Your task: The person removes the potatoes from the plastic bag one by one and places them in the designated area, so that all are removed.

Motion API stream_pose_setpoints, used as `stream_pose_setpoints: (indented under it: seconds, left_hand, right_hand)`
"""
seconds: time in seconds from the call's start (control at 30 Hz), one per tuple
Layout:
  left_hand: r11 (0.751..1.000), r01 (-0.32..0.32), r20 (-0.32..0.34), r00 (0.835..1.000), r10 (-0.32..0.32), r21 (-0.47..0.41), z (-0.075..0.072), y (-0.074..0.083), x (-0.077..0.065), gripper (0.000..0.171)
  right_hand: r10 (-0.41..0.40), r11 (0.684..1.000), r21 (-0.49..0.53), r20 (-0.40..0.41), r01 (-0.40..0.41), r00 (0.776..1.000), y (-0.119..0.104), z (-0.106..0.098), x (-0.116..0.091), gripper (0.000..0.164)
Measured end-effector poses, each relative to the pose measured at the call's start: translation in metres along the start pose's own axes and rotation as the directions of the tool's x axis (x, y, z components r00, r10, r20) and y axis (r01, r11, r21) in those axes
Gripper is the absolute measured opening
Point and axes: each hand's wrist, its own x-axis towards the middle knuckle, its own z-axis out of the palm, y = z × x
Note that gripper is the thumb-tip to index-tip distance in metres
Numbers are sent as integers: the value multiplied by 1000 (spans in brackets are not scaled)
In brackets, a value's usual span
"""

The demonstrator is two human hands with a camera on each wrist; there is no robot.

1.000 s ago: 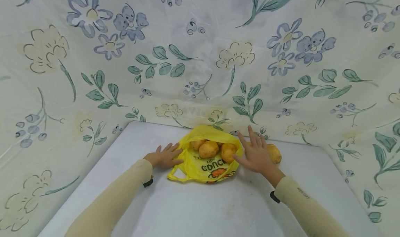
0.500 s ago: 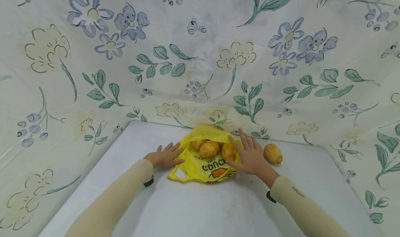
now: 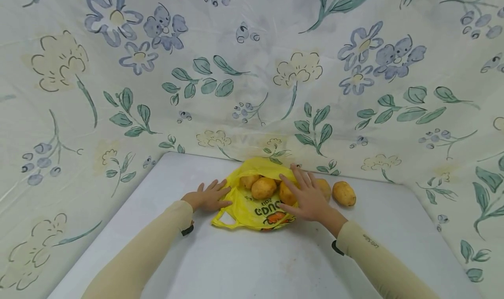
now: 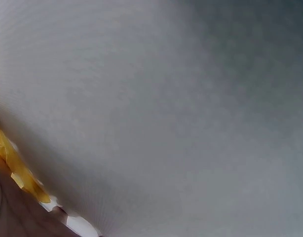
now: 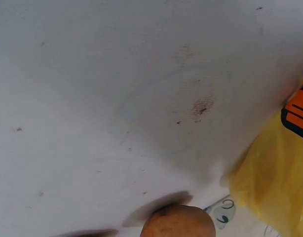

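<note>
A yellow plastic bag (image 3: 236, 209) with printed letters lies on its side, its mouth facing me. Several potatoes (image 3: 263, 188) show inside it. My left hand (image 3: 209, 197) lies palm down at the bag's left edge with fingers spread, touching the plastic. On the opposite side, my right hand (image 3: 311, 200) has its fingers straight and spread, overlapping the bag's right rim and the rightmost potato in it. Just right of that hand, a loose potato (image 3: 324, 188) is partly hidden behind it. In the right wrist view, the bag (image 5: 270, 177) and a potato (image 5: 178, 223) show at the lower edge.
The white table (image 3: 244, 264) carries another loose potato (image 3: 344, 194) at the right, near the back edge. Behind the table hangs a floral cloth (image 3: 267, 71), meeting its back edge. A looped bag handle (image 3: 217, 221) points toward the front left.
My right hand has moved left from beside the potatoes onto the bag's right rim, uncovering the two loose potatoes. The left hand and the bag stay about where they were.
</note>
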Motion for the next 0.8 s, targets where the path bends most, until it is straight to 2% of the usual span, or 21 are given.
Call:
stream_pose_setpoints:
  seconds: [0.1,0.23,0.4,0.47,0.57,0.8]
  left_hand:
    - [1000,4,0,1000,-4,-12,-1,0,-1,73]
    - [1000,2,-1,1000,-2,-21,-1,0,-1,73]
    - [1000,-5,5,1000,5,-15,0,0,0,73]
    - [1000,-5,1,1000,5,-8,0,-1,1,73]
    - [1000,-1,-7,1000,1,2,1,-2,2,74]
    - [1000,-5,-6,1000,5,5,1,-3,4,73]
  right_hand:
    - [-36,999,-21,-22,36,999,-2,-1,2,83]
    - [-111,994,0,-54,111,992,-6,-3,4,83]
    - [-268,962,23,-125,273,955,-13,-4,5,80]
    - [-307,948,42,-131,315,942,-14,-4,5,79]
    - [-323,941,72,-103,331,941,-17,-3,6,81]
    - [-302,949,83,-30,303,953,-20,-2,6,85]
